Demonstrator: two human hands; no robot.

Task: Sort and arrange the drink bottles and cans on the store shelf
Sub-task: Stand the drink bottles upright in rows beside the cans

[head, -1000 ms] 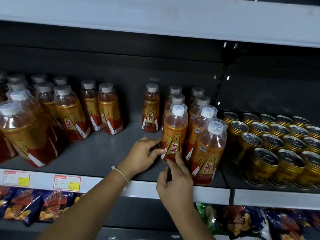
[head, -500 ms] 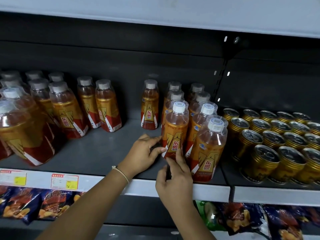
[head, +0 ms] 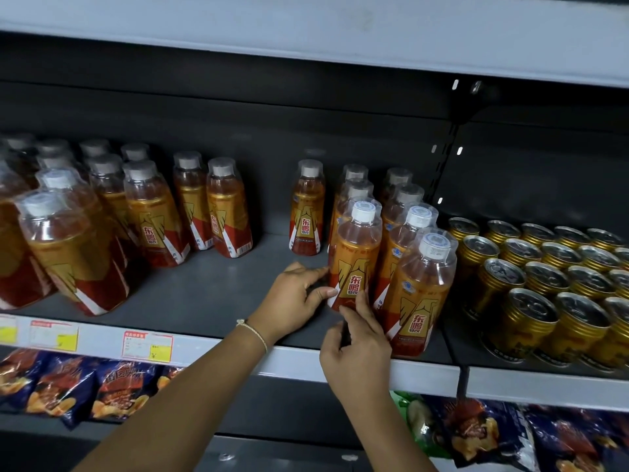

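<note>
Two hands work one clear plastic bottle of amber drink with a white cap and red-gold label [head: 354, 260], standing upright on the dark grey metal shelf [head: 211, 301], at the front of the left column of the middle bottle group. Left hand [head: 294, 299]: fingers curled against the bottle's lower left side, thumb tip on the label, grasping it. Right hand [head: 357, 349]: index finger and thumb pinch the bottle's base from the front; remaining fingers curled loosely.

Versus the frames before: both grips and the bottle's spot are essentially unchanged; the view only shifts slightly.

Edges and room: bottle base sits back from the pale grey shelf lip [head: 299, 362]. Just to its right, a nearer bottle of the same kind [head: 420, 294] stands at the front edge. Open shelf floor lies to the left, up to the left cluster of matching bottles [head: 149, 216]. Gold ribbed cans with silver pull-tab lids [head: 544, 287] fill the section to the right.
</note>
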